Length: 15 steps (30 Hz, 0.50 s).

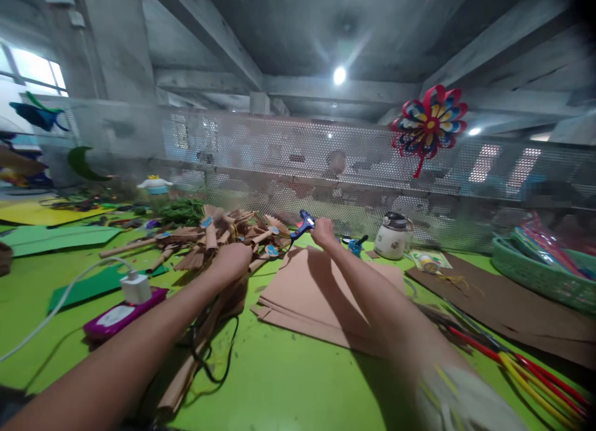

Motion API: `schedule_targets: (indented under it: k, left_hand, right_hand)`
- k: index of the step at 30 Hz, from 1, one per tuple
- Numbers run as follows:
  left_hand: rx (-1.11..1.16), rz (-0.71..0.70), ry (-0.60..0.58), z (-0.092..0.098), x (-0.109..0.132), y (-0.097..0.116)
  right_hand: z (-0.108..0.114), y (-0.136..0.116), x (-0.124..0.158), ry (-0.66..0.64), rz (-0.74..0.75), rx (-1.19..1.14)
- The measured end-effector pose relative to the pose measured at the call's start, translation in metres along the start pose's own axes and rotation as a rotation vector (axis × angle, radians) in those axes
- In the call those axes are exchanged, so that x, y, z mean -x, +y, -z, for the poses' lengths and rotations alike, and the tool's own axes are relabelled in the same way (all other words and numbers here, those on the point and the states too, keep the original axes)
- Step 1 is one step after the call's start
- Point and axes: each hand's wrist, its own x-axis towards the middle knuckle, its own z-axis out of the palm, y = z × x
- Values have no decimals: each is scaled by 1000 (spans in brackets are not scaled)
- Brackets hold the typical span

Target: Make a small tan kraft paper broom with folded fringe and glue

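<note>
My right hand [323,230] is closed round a blue glue gun [305,223], held above the back edge of a stack of light brown paper sheets [298,282]. At the front of a pile of rolled and pleated brown paper pieces [214,232] with small blue round tags is my left hand [234,259]. Its fingers are hidden behind the back of the hand, so what they hold does not show. A long brown paper roll [179,381] lies below the left hand, beside a black cord.
A purple power strip [125,313] with a white plug lies left. Behind the paper are a blue pot [355,246] and a white jug [391,235]. Dark brown sheets [503,294], red and yellow cords [521,369] and a green basket [542,272] lie right.
</note>
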Motion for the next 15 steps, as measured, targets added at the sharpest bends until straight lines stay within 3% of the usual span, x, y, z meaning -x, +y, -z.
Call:
schedule_targets:
  k: [6, 11, 15]
  left_hand:
    - [-92, -123, 42, -31, -16, -2]
    - [-110, -74, 87, -37, -35, -22]
    - [-88, -122, 82, -44, -36, -22]
  right_hand:
    - [-52, -2, -33, -151, -22, 41]
    - [-84, 0, -53, -233, -36, 30]
    - [-102, 3, -62, -252, -41, 1]
